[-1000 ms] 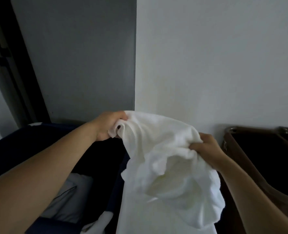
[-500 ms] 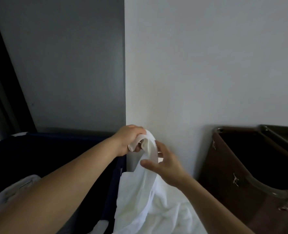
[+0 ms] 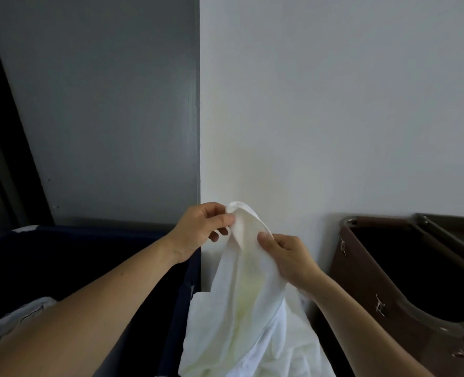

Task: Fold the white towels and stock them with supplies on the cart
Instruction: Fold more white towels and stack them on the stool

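A white towel (image 3: 241, 303) hangs in front of the white wall, its top corner raised to about mid-frame. My left hand (image 3: 201, 229) pinches that top corner between thumb and fingers. My right hand (image 3: 288, 257) grips the towel's edge just below and to the right, thumb on the front of the cloth. The towel's lower part drapes down in loose folds and runs out of the bottom of the frame.
A dark blue laundry bin (image 3: 94, 257) stands at the left with white linen (image 3: 16, 319) inside. A brown cart bin (image 3: 404, 268) with a curved rim stands at the right. A grey door panel (image 3: 111, 104) and the white wall (image 3: 334, 104) rise close behind.
The bunched towel was drawn out to hang long. My right hand let go, came up beside my left hand and now grips the edge just under the corner.
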The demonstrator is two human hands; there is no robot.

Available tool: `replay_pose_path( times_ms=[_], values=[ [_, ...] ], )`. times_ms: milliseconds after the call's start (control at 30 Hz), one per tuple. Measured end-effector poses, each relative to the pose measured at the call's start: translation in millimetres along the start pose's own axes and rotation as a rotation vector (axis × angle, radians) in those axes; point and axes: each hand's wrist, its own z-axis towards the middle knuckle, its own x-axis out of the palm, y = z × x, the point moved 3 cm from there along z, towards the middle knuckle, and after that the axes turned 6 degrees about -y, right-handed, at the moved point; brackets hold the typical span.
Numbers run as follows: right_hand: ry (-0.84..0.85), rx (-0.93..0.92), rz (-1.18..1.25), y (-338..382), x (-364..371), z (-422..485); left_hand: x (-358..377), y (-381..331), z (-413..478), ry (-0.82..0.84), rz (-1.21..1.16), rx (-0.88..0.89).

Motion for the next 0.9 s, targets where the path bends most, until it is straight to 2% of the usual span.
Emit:
replay_pose_path(
  times_ms=[133,267,333,467,533,667,767,900],
  values=[
    [0.004,-0.018,0.029,4.8,-2.9,-0.2,11.9,-2.5,-1.8,0.053,0.004,0.006],
    [-0.157,-0.054,-0.006,1.6,-10.0,7.0,14.9,-4.6,-0.7,-0.013,-0.141,0.000],
    [-0.216,-0.057,-0.033,0.8,-19.2,12.2,11.5,-9.6,-0.1,-0.049,-0.105,0.034],
    [-0.175,-0.044,-0.141,8.1,-32.7,17.7,12.4,-16.1,-0.9,-0.041,-0.027,0.154],
    [-0.191,-0.134,-0.226,20.1,-34.2,18.5,17.1,-18.6,-2.5,-0.021,0.042,0.215],
    [-0.133,-0.267,-0.108,39.0,-22.7,15.8,32.0,-19.4,-5.4,0.070,0.108,0.280],
    [-0.203,-0.255,-0.056,40.9,-21.9,10.8,34.1,-18.1,-5.0,0.095,0.117,0.241],
    [-0.162,-0.177,0.019,35.0,-21.3,4.9,32.3,-14.9,-3.2,0.227,0.133,0.123]
  ],
)
